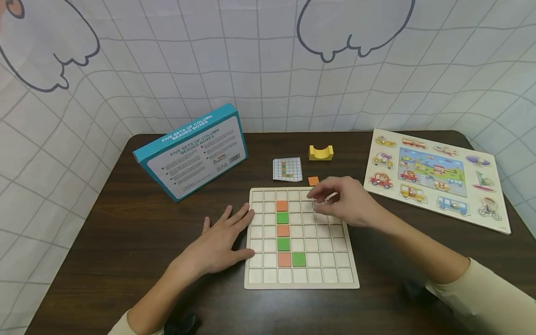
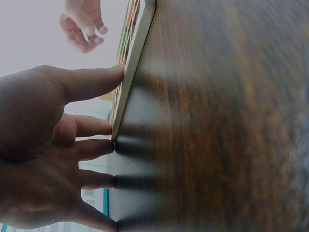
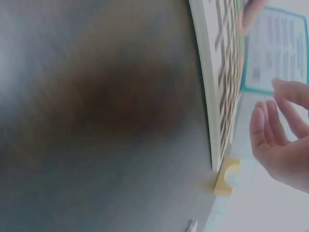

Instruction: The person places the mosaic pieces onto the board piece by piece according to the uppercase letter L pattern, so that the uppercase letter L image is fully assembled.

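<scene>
A pale wooden grid board (image 1: 310, 275) lies on the dark table. One column holds alternating orange and green square tiles, from the top orange tile (image 1: 282, 205) to the bottom orange one (image 1: 284, 259), with a green tile (image 1: 298, 259) beside the latter. My left hand (image 1: 219, 242) rests on the table with fingers spread, thumb and fingertips at the board's left edge. Over the upper right squares hovers my right hand (image 1: 345, 201), fingers loosely curved; the right wrist view shows a gap between thumb and fingers, nothing held. Just past the far edge lies a loose orange tile (image 1: 313, 181).
A small pattern card (image 1: 287, 169) lies behind the board, near a yellow notched block (image 1: 320, 153). A teal box (image 1: 197, 156) stands at the back left. On the right is a vehicle picture puzzle board (image 1: 431, 170). A white grid-patterned cloth (image 1: 276, 74) surrounds the table's back and sides.
</scene>
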`<act>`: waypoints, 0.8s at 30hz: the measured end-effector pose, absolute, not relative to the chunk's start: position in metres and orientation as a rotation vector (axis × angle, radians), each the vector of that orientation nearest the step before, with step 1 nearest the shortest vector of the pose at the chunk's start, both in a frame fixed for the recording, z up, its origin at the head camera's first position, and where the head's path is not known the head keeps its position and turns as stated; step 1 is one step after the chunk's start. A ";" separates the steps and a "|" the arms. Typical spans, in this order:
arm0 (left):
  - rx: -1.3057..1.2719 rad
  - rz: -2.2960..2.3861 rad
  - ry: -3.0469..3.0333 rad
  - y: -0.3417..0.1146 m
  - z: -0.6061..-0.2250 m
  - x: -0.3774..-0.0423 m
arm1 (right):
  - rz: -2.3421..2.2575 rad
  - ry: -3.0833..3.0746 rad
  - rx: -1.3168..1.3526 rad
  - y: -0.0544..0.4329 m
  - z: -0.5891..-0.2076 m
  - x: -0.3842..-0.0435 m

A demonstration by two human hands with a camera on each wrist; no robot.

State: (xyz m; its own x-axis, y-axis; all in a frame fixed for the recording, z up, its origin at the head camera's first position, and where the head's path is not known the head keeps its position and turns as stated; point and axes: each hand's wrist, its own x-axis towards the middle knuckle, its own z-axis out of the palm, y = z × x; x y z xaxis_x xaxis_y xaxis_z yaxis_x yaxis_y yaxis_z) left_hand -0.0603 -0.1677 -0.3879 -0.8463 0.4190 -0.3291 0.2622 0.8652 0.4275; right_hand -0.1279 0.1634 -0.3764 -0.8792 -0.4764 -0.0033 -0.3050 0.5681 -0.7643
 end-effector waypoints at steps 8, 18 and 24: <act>0.500 0.525 2.615 -0.167 -0.388 -0.060 | -1.221 2.640 -0.525 0.174 -0.377 -0.157; 0.485 0.516 2.610 -0.167 -0.389 -0.061 | -1.103 2.721 -0.419 0.178 -0.395 -0.189; 0.497 0.522 2.611 -0.170 -0.388 -0.060 | -1.066 2.709 -0.430 0.172 -0.401 -0.199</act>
